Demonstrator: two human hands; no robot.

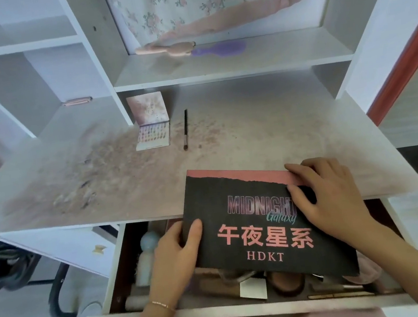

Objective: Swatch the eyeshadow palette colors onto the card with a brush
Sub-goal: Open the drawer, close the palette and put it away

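Left hand grips flat matte-black card; right hand presses it, apparently open-fingered.

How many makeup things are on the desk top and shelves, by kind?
Palettes: 2, the black one held by left hand and right hand, the small open one
Brushes: 1
Hairbrushes: 1, purple
Total: 4

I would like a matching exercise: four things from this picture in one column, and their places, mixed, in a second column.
Things:
1. black card
2. brush
3. small open palette
4. purple hairbrush

Places:
a. on the upper shelf
b. lying on the desk, right of the palette
c. held in both hands over the open drawer
d. on the desk, lid standing up

Pairs: 1-c, 2-b, 3-d, 4-a
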